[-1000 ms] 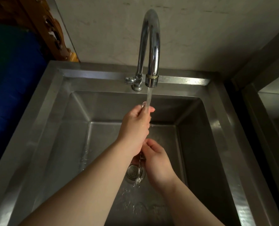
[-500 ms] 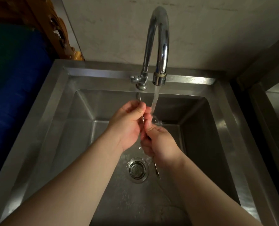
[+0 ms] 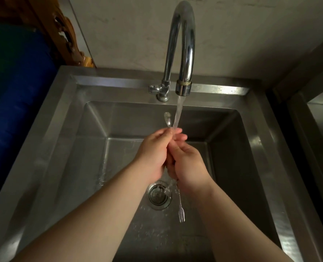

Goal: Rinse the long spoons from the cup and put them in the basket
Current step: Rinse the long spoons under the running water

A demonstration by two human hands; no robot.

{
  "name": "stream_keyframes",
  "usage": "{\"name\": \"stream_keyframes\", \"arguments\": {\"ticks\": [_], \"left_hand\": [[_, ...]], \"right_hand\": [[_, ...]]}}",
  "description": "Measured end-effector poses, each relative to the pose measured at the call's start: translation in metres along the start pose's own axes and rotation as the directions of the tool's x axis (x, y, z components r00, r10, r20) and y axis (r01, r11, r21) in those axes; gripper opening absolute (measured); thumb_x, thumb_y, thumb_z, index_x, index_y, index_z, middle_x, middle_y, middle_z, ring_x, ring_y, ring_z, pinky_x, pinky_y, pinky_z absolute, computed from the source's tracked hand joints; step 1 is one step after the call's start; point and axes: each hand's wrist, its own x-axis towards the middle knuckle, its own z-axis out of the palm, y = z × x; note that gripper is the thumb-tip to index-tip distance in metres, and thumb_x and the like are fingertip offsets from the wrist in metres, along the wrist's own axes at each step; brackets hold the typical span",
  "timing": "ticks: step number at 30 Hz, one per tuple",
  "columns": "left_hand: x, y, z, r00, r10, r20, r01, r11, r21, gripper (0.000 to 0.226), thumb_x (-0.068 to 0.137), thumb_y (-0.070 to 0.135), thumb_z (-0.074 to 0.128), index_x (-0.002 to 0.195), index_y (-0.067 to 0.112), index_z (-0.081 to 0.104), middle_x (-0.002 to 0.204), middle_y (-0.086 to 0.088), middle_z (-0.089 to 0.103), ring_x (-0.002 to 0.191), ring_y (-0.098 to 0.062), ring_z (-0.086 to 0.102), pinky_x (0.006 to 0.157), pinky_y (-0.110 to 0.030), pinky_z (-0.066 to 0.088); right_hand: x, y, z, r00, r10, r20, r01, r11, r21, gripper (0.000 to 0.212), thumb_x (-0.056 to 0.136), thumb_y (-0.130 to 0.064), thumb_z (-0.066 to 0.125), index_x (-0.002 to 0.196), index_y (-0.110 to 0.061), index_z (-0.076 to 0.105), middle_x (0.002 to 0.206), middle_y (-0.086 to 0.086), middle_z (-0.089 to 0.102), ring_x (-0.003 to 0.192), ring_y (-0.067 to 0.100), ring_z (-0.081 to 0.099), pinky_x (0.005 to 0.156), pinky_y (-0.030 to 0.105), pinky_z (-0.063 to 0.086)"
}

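Both hands meet under the running tap (image 3: 182, 53) over the steel sink (image 3: 66, 140). My left hand (image 3: 151, 154) grips a thin metal long spoon, whose small bowl (image 3: 167, 118) sticks up beside the water stream (image 3: 177, 114). My right hand (image 3: 187, 161) is closed around the same bundle lower down. Below the right hand a slim metal fork end (image 3: 181, 214) hangs down with its tines pointing at the sink floor. The shafts between the hands are hidden by my fingers. No cup or basket is in view.
The round drain (image 3: 159, 195) lies under my hands, with water splashing around it. A blue barrel (image 3: 15, 103) and carved wooden furniture (image 3: 62, 33) stand left of the sink. A second steel unit (image 3: 319, 114) adjoins on the right. A wall rises behind the tap.
My right hand has risen from low near the drain to just under the left hand. The spoon bowl now shows above my left fingers, and the fork end hangs lower into view.
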Motion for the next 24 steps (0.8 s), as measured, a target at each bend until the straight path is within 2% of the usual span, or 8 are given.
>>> {"name": "stream_keyframes", "arguments": {"ticks": [2,4,9,15,18,20,22,24], "left_hand": [[0.001,-0.002,0.0,0.999,-0.004,-0.041,0.005,1.0,0.025,0.027,0.103,0.02,0.05,0.09,0.015,0.072,0.081,-0.002,0.078,0.074,-0.015,0.074,0.053,-0.024,0.053],[0.007,0.001,0.001,0.994,0.016,-0.11,-0.016,1.0,-0.003,0.024,0.104,0.02,0.049,0.092,0.013,0.069,0.071,-0.001,0.076,0.067,-0.016,0.072,0.046,-0.023,0.051],[0.022,0.006,0.011,0.981,0.014,-0.194,-0.039,0.991,-0.125,0.023,0.105,0.022,0.048,0.091,0.014,0.065,0.065,0.003,0.074,0.047,-0.011,0.063,0.048,-0.025,0.052],[0.016,-0.018,0.01,0.987,0.012,-0.163,-0.04,0.985,-0.169,0.019,0.102,0.01,0.048,0.099,0.011,0.067,0.065,0.003,0.072,0.046,-0.004,0.052,0.046,-0.018,0.046],[0.02,-0.02,0.006,0.978,0.019,-0.206,-0.043,0.992,-0.116,0.022,0.103,0.018,0.046,0.095,0.011,0.065,0.058,0.004,0.067,0.041,-0.004,0.045,0.04,-0.019,0.039],[0.024,-0.019,0.006,0.973,0.021,-0.229,-0.043,0.995,-0.09,0.028,0.104,0.028,0.046,0.09,0.011,0.064,0.052,0.005,0.062,0.038,-0.005,0.041,0.037,-0.02,0.034],[0.027,-0.017,0.006,0.966,0.009,-0.258,-0.041,0.992,-0.118,0.035,0.104,0.037,0.046,0.085,0.013,0.062,0.048,0.005,0.055,0.036,-0.007,0.038,0.035,-0.021,0.032],[0.028,-0.014,0.004,0.959,-0.001,-0.285,-0.057,0.979,-0.195,0.034,0.105,0.036,0.046,0.086,0.013,0.062,0.048,0.005,0.055,0.036,-0.007,0.039,0.036,-0.021,0.034]], "right_hand": [[-0.004,0.005,-0.006,1.0,-0.021,0.017,0.022,0.997,-0.068,0.031,0.103,-0.018,0.046,0.077,-0.007,0.06,0.057,0.002,0.043,0.044,0.008,0.034,0.039,0.022,0.028],[-0.012,0.014,-0.011,0.999,-0.034,-0.006,0.033,0.991,-0.131,0.031,0.103,-0.014,0.045,0.08,-0.001,0.061,0.057,0.002,0.051,0.046,0.009,0.041,0.042,0.021,0.034],[-0.022,0.027,-0.019,0.992,-0.001,-0.124,-0.032,0.963,-0.268,0.027,0.102,-0.021,0.046,0.084,-0.014,0.065,0.05,-0.007,0.049,0.041,0.009,0.038,0.039,0.022,0.031],[-0.014,0.016,-0.012,0.987,-0.003,-0.162,-0.044,0.957,-0.287,0.035,0.1,-0.025,0.051,0.085,0.006,0.056,0.055,0.0,0.046,0.044,0.009,0.034,0.042,0.027,0.027],[-0.02,0.019,-0.01,0.992,-0.007,-0.124,-0.03,0.956,-0.291,0.031,0.101,-0.022,0.051,0.09,0.007,0.056,0.056,-0.001,0.047,0.045,0.009,0.036,0.042,0.027,0.028],[-0.023,0.022,-0.01,0.995,-0.007,-0.096,-0.021,0.955,-0.295,0.023,0.101,-0.018,0.05,0.092,0.0,0.061,0.055,-0.004,0.051,0.045,0.007,0.039,0.042,0.024,0.031],[-0.021,0.023,-0.009,0.995,-0.016,-0.1,-0.02,0.936,-0.352,0.021,0.1,-0.018,0.05,0.088,-0.006,0.062,0.055,-0.006,0.053,0.046,0.007,0.041,0.045,0.025,0.033],[-0.014,0.021,-0.007,0.988,-0.062,-0.139,-0.01,0.887,-0.462,0.025,0.098,-0.023,0.052,0.079,-0.01,0.062,0.055,-0.007,0.054,0.048,0.008,0.043,0.049,0.027,0.035]]}}
